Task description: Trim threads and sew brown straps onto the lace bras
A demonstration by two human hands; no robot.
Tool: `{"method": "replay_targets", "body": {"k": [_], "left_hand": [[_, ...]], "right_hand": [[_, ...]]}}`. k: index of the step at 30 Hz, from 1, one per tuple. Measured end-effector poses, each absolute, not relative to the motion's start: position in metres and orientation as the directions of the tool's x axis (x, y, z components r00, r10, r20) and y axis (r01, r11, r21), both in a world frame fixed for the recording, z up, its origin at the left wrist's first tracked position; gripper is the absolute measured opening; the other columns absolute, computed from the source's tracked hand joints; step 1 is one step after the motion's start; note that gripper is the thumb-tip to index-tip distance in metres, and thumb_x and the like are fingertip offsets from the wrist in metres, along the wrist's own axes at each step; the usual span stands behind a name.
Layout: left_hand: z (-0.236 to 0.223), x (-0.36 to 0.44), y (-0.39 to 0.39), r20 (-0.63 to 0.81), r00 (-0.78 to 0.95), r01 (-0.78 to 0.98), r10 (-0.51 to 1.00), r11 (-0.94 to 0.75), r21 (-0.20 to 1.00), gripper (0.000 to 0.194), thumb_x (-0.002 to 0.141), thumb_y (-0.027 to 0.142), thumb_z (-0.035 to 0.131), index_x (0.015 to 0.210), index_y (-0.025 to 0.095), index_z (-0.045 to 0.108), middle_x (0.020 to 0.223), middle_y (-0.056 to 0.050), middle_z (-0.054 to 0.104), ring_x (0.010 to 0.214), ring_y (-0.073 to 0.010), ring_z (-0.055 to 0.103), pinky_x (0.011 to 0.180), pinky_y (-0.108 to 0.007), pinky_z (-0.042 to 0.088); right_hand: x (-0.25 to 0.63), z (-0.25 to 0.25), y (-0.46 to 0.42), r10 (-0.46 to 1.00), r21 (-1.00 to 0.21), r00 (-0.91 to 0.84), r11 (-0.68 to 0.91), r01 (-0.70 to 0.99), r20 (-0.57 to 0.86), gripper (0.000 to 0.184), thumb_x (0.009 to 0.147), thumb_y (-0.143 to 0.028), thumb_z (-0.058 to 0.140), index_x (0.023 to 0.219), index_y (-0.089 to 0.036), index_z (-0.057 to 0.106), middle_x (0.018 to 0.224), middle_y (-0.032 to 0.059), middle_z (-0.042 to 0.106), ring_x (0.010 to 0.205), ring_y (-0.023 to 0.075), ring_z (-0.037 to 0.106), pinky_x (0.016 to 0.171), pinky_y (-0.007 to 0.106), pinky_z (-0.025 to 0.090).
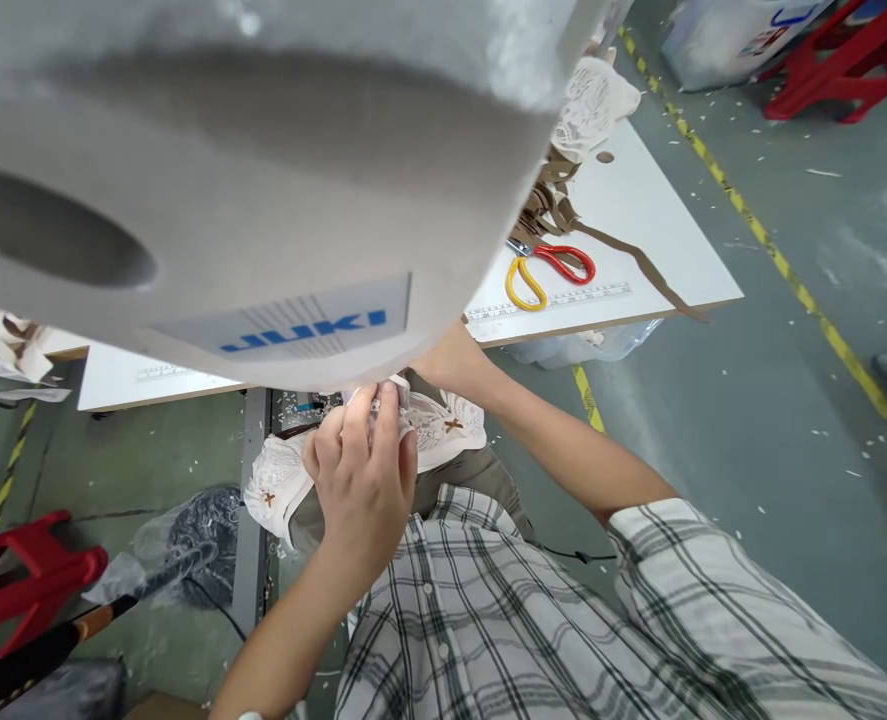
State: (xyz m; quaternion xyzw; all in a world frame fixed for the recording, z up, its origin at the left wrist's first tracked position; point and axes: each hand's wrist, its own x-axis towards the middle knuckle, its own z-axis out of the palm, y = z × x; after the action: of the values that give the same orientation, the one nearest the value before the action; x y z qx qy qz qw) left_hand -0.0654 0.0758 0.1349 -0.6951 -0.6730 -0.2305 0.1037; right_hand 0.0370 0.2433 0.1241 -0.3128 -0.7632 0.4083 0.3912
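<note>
A white lace bra [443, 440] with small brown bows hangs draped over the machine's front edge and my lap. My left hand [360, 460] is closed on its upper middle part, fingers pressed together and bent over the fabric right under the sewing machine head [278, 200]. What lies beneath those fingertips is hidden. To the right, my right hand [447, 360] reaches in behind the machine head beside the lace. Its fingers are out of sight, so its grip cannot be made out. The grey head, marked JUKI, also covers the needle area.
On the white table [653, 220] lie scissors [544, 275] with red and yellow handles, a ruler [593, 295], brown strips [638, 260] and white lace pieces [593, 105]. Below stands a clear bin [600, 342]. Red stools [30, 575] and a bagged dark bundle [203, 540] are on the floor.
</note>
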Motion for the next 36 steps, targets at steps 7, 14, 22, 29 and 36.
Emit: {"method": "replay_targets", "body": {"k": [7, 14, 22, 29, 36], "left_hand": [[0.135, -0.069, 0.077, 0.471, -0.021, 0.980, 0.882, -0.076, 0.186, 0.052, 0.092, 0.030, 0.063, 0.143, 0.021, 0.058, 0.137, -0.014, 0.065, 0.117, -0.0319, 0.056, 0.105, -0.046, 0.035], [0.132, -0.070, 0.078, 0.461, -0.006, 0.976, 0.887, -0.095, 0.197, 0.055, 0.092, 0.029, 0.064, 0.145, 0.019, 0.055, 0.137, -0.016, 0.064, 0.121, -0.0324, 0.057, 0.107, -0.047, 0.036], [0.132, -0.071, 0.077, 0.452, 0.007, 0.964, 0.892, -0.125, 0.233, 0.055, 0.093, 0.028, 0.062, 0.147, 0.021, 0.052, 0.139, -0.017, 0.063, 0.123, -0.0321, 0.056, 0.108, -0.047, 0.037], [0.123, -0.077, 0.084, 0.516, -0.127, 0.921, 0.847, -0.092, 0.379, 0.056, 0.090, 0.035, 0.066, 0.140, 0.016, 0.050, 0.137, -0.023, 0.052, 0.130, -0.0347, 0.049, 0.105, -0.049, 0.041], [0.125, -0.086, 0.045, 0.257, -0.364, 0.797, 0.895, 0.157, 0.583, 0.047, 0.086, 0.040, 0.070, 0.125, 0.018, 0.056, 0.102, -0.010, 0.064, 0.096, -0.0253, 0.061, 0.084, -0.039, 0.050]], "right_hand": [[0.037, 0.125, 0.245, 0.798, -0.863, -0.510, 0.468, 0.191, 0.320, 0.009, 0.086, -0.025, 0.052, 0.082, -0.020, 0.059, 0.102, 0.0074, 0.060, 0.093, 0.0218, 0.056, 0.084, 0.036, 0.049], [0.037, 0.121, 0.245, 0.784, -0.853, -0.510, 0.493, 0.169, 0.353, 0.012, 0.086, -0.025, 0.051, 0.075, -0.021, 0.050, 0.099, 0.0065, 0.057, 0.090, 0.0201, 0.055, 0.082, 0.034, 0.047], [0.038, 0.117, 0.247, 0.783, -0.857, -0.521, 0.486, 0.173, 0.339, 0.014, 0.089, -0.029, 0.054, 0.081, -0.020, 0.059, 0.108, 0.0075, 0.061, 0.094, 0.0211, 0.057, 0.086, 0.034, 0.048], [0.042, 0.120, 0.232, 0.873, -0.961, -0.424, 0.276, 0.017, 0.243, 0.013, 0.088, -0.030, 0.061, 0.081, -0.019, 0.063, 0.111, 0.0066, 0.062, 0.102, 0.0209, 0.059, 0.089, 0.034, 0.048], [0.071, 0.101, 0.152, 0.887, -0.903, -0.444, -0.289, -0.318, -0.127, 0.024, 0.095, -0.049, 0.060, 0.094, -0.025, 0.061, 0.070, -0.0015, 0.060, 0.057, 0.0122, 0.053, 0.055, 0.026, 0.045]]}}
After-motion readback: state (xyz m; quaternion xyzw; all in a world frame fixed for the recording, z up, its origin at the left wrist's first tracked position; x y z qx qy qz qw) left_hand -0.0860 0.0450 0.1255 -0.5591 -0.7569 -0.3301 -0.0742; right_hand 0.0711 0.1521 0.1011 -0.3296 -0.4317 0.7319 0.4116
